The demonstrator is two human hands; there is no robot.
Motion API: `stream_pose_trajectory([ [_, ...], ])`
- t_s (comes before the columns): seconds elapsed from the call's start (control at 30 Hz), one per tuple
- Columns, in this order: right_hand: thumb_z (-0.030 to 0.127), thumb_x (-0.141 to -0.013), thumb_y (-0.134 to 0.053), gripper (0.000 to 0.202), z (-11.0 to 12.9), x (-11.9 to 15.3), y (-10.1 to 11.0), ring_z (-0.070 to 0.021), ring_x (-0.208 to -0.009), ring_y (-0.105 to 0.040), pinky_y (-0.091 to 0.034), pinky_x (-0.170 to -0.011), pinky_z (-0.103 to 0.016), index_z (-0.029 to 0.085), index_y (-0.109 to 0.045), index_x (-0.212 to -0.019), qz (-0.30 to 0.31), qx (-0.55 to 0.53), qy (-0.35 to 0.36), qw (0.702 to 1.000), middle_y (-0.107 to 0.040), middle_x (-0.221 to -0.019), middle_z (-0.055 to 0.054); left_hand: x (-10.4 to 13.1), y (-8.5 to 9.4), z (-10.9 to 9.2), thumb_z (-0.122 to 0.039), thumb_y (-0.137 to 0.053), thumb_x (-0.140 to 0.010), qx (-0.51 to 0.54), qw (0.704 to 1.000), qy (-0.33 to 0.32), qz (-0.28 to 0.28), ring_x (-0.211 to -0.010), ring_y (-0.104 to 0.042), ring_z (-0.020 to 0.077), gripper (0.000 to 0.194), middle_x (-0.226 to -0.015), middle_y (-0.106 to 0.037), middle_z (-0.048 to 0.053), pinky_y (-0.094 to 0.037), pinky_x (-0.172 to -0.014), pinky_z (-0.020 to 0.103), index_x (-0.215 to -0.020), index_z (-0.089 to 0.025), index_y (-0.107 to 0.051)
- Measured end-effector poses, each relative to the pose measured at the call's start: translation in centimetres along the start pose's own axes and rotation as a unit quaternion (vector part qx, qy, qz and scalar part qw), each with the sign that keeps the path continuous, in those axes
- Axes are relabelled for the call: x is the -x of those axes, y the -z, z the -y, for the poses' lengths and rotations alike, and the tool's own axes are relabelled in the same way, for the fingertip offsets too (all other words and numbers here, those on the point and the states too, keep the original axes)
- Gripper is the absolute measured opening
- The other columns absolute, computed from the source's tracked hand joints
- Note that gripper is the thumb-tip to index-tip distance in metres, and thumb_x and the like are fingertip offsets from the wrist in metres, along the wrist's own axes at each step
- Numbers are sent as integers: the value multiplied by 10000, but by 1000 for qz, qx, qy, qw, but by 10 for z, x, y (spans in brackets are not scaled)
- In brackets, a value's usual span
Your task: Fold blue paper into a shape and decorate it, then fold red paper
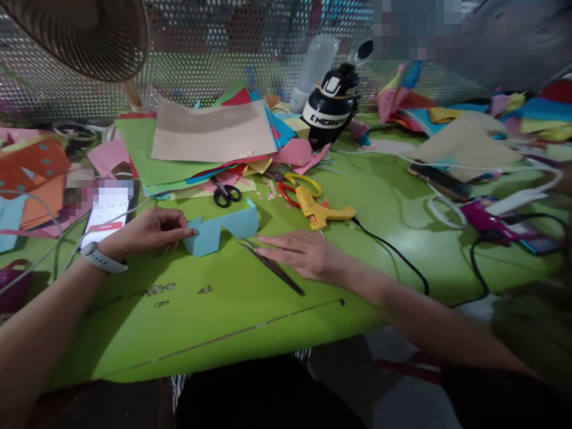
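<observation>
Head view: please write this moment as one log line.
left hand: pinches blue paper cutout | right hand: at tweezers, grip unclear | glue gun: on green table

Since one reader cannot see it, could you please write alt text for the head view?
A person's left hand pinches cut blue paper; the right hand lies by a dark tool on a green table. Beyond are black-handled scissors, a yellow glue gun and stacked paper.

There are two hands (156, 228) (308, 254), one blue cutout (206, 239), one fan (120, 44).
</observation>
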State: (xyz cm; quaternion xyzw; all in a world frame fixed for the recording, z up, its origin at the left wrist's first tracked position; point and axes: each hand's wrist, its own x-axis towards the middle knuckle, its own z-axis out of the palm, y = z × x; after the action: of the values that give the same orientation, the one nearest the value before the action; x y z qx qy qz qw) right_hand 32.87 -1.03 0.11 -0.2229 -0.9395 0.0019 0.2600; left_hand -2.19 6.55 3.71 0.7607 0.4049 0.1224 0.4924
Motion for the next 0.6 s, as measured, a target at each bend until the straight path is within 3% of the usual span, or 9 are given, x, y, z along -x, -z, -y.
stream_pose_trajectory([
  [0.07, 18, -885, -499, 498, -7, 2, 10, -219, -981, -723, -619, -814, -411, 226, -638, -1315, -19, 21, -31, 999, -687, -1301, -89, -1, 0, -2, -428, -700, -858, 20, 1000, 10, -1, -491, -551, 86, 294, -586, -613, -12, -430, -451, 160, -767, -157, -636],
  [0.23, 90, -894, -524, 423, -29, 17, 39, -255, -1073, -702, -580, -942, -489, 259, -695, -1242, -60, 81, -224, 969, -714, -1247, -65, 0, 0, -6, -455, -719, -831, 57, 998, 17, -11, -535, -588, 102, 323, -655, -653, 2, -477, -489, 183, -808, -143, -640],
  [0.37, 153, -938, -516, 303, -30, 22, 51, -232, -1025, -713, -582, -928, -426, 220, -727, -1144, -67, 98, -247, 962, -739, -1153, -78, 1, -1, -3, -413, -718, -846, 55, 997, 41, -18, -542, -558, 79, 299, -661, -633, -14, -445, -498, 168, -855, -128, -628],
  [0.5, 150, -941, -495, 286, -28, 17, 56, -231, -1010, -708, -571, -923, -403, 202, -729, -1097, -8, 127, -246, 961, -738, -1126, -86, 1, -4, 0, -398, -728, -836, 51, 997, 43, -38, -540, -532, 75, 282, -649, -625, -16, -409, -482, 167, -859, -135, -628],
  [0.6, 113, -889, -484, 376, -36, 19, 58, -262, -1085, -679, -557, -932, -426, 193, -685, -1197, 98, 170, -262, 945, -681, -1267, -107, 0, -4, 1, -441, -727, -828, 51, 997, 34, -44, -528, -544, 89, 309, -640, -633, -8, -422, -473, 180, -850, -147, -635],
])
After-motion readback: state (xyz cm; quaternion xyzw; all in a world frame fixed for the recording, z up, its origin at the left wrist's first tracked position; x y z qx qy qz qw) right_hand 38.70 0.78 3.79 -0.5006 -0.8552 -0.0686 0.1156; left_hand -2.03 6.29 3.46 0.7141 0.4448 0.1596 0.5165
